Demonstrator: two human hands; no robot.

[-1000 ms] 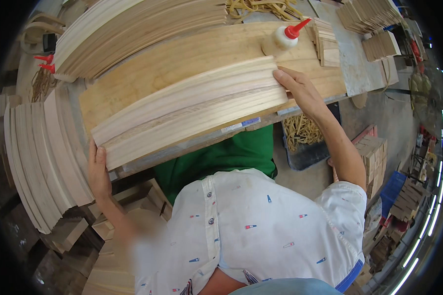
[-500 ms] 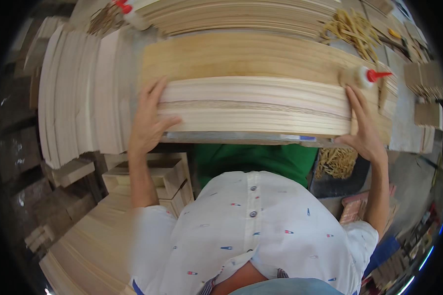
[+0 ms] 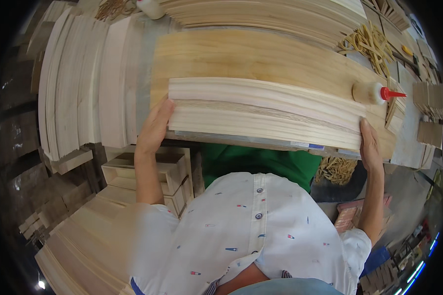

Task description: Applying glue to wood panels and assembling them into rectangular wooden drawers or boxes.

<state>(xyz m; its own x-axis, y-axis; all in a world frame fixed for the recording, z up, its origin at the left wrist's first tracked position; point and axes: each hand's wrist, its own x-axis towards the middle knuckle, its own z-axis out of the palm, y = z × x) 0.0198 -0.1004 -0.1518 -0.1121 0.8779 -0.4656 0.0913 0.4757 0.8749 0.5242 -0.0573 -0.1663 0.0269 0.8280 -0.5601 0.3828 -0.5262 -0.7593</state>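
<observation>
A stack of thin wood strips [image 3: 266, 115] lies across the middle of the frame on a broad wooden board [image 3: 251, 59], its long axis running from centre left to right, so each end meets one hand. The left hand [image 3: 154, 129] is flat against the left end with fingers spread, and the right hand [image 3: 370, 145] cups the right end; both press inward rather than pinch, though how far the right fingers wrap under the strips cannot be told. A glue bottle [image 3: 371, 93] with a red nozzle lies just above the right hand, near the stack's upper right corner.
</observation>
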